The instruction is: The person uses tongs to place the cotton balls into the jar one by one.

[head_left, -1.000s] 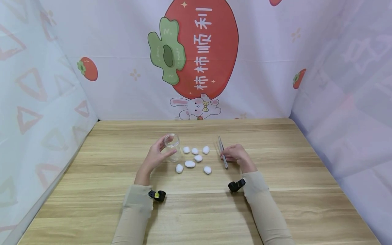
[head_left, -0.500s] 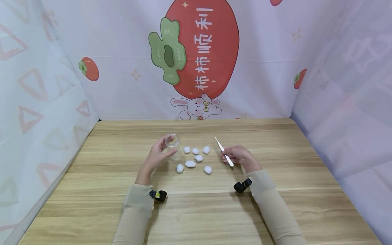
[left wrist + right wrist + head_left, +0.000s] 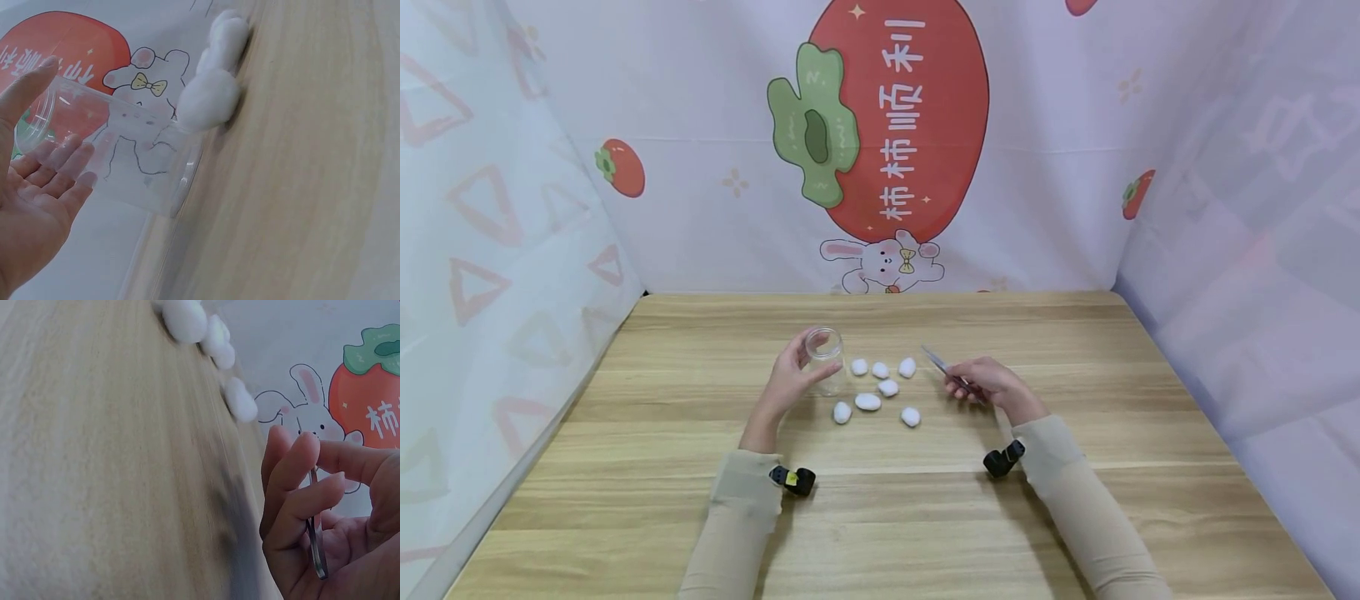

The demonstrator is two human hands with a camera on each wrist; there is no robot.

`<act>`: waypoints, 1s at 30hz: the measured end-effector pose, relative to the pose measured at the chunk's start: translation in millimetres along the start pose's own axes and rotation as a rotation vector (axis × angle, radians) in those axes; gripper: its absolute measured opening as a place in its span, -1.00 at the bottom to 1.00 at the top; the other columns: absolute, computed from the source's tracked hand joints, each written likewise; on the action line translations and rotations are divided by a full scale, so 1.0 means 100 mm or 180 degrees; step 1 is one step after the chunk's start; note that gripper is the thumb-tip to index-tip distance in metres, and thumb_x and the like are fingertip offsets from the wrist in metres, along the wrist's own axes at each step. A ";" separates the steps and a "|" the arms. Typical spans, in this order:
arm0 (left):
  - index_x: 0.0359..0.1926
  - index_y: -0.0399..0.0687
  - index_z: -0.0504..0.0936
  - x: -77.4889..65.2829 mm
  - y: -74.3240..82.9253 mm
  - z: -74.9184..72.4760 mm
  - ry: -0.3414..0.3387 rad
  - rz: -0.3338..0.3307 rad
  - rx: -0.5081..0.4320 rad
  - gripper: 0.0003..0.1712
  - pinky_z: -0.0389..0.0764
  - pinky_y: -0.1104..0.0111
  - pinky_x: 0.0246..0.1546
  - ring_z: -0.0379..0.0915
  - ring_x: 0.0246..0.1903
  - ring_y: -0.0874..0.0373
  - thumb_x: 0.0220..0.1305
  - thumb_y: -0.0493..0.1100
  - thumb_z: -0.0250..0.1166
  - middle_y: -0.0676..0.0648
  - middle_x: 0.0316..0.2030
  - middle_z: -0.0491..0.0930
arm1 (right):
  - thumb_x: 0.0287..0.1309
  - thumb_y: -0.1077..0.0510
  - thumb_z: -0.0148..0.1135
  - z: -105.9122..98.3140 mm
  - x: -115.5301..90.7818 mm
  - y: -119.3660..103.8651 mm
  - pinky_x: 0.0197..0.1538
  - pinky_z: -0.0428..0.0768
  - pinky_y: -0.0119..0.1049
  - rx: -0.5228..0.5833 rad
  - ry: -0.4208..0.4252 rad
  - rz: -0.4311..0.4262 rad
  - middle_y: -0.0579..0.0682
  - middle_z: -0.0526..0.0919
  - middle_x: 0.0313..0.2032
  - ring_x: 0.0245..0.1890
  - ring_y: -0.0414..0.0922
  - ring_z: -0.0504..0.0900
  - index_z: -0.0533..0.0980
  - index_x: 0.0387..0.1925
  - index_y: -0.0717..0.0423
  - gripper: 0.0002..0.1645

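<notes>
A clear jar (image 3: 831,382) stands upright on the wooden table with its mouth uncovered. My left hand (image 3: 787,377) holds it from the left, the thumb on the near side and the fingers behind it. In the right hand (image 3: 996,386) I grip metal tweezers (image 3: 935,359), whose tips point away and to the left, above the table. The right wrist view shows the tweezers' rear end (image 3: 317,553) among the curled fingers. Several white cotton balls (image 3: 868,402) lie loose between the hands; a cotton ball (image 3: 209,100) appears beside the jar's base in the left wrist view.
The wood-grain table (image 3: 880,525) reaches a white printed curtain (image 3: 700,225) at the back. Similar cloth hangs along the left and right sides. Black wrist cameras sit on both sleeves, above the tabletop.
The tweezers have turned in my right hand, their tips swinging left and their rear end going into the palm. The right hand shifted slightly right. The left hand stays on the jar.
</notes>
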State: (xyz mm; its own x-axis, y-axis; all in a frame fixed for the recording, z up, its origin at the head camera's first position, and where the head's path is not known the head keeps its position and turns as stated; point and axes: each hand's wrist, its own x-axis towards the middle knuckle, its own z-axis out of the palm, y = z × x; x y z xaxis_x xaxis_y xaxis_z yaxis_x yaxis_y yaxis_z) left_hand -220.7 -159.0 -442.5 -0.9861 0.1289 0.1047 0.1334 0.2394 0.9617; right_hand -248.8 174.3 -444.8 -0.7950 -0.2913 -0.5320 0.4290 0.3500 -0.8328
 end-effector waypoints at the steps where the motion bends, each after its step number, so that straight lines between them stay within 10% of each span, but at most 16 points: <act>1: 0.38 -0.22 0.21 0.00 0.01 0.01 0.0009 -0.0001 0.0002 -0.16 0.10 0.04 0.55 0.19 0.42 -0.15 0.13 -0.21 0.41 -0.29 0.35 0.34 | 0.38 0.06 0.00 0.00 0.00 0.00 -0.60 0.35 -0.61 -0.0053 0.0015 0.0009 -0.24 0.60 -0.59 -0.65 -0.40 0.45 0.50 -0.05 0.33 -0.61; 13: 0.33 -0.32 0.25 -0.13 0.33 0.04 -0.0020 -0.0090 0.0175 -0.27 0.09 -0.02 0.54 0.19 0.40 -0.21 0.19 -0.27 0.34 -0.39 0.32 0.32 | 0.34 0.00 0.07 -0.03 0.00 0.00 -0.62 0.28 -0.55 -0.0465 0.0089 0.0004 -0.23 0.56 -0.64 -0.69 -0.36 0.35 0.55 -0.27 0.20 -0.67; 30: 0.32 -0.32 0.28 -0.09 0.24 0.03 -0.0005 -0.0113 0.0104 -0.28 0.10 0.02 0.54 0.21 0.40 -0.19 0.18 -0.26 0.36 -0.36 0.31 0.36 | 0.32 0.01 0.12 -0.02 0.03 0.00 -0.65 0.26 -0.55 -0.0714 0.0089 0.0036 -0.22 0.54 -0.69 -0.73 -0.37 0.32 0.53 -0.42 0.12 -0.71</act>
State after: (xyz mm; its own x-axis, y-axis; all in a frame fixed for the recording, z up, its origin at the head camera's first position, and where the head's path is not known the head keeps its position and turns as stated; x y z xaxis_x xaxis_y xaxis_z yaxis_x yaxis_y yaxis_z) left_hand -208.3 -151.9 -420.8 -0.9901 0.1212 0.0702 0.1015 0.2750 0.9561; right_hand -251.9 174.8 -445.7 -0.8037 -0.2625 -0.5340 0.3343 0.5432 -0.7702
